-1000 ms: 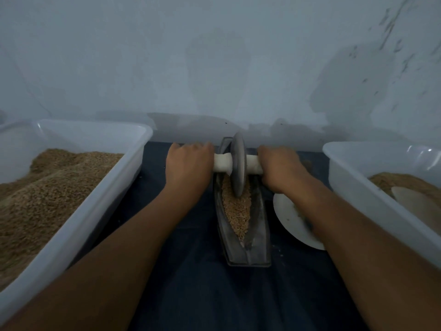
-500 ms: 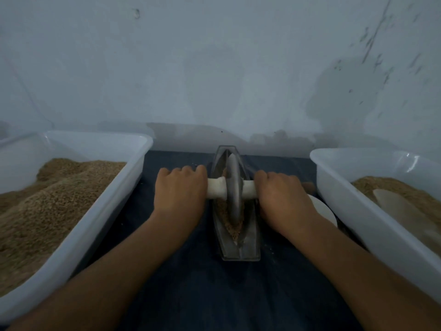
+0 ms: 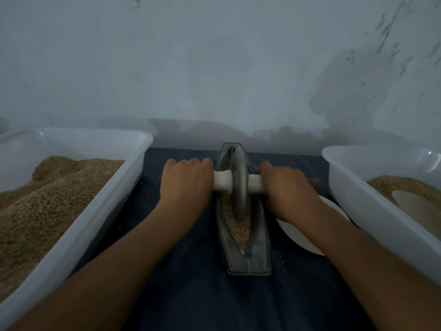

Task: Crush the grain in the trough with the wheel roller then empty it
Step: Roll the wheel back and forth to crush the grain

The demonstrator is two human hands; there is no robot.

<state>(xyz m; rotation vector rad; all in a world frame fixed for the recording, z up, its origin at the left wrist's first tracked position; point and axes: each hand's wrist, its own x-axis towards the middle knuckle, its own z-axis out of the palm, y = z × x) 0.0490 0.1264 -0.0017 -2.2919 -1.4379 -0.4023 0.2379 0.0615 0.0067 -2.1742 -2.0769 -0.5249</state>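
Grain, pale brown and coarse, lies along the groove of a narrow boat-shaped grey metal trough standing lengthwise on a dark blue cloth-covered surface. A grey metal disc wheel roller with a white crosswise handle stands upright in the trough's far half, its rim in the grain. The left hand clenches the handle's left end and the right hand grips its right end. White plastic tubs of brown grain flank them, the left tub and right tub both cut off by the frame. A white plate is mostly hidden under the right forearm.
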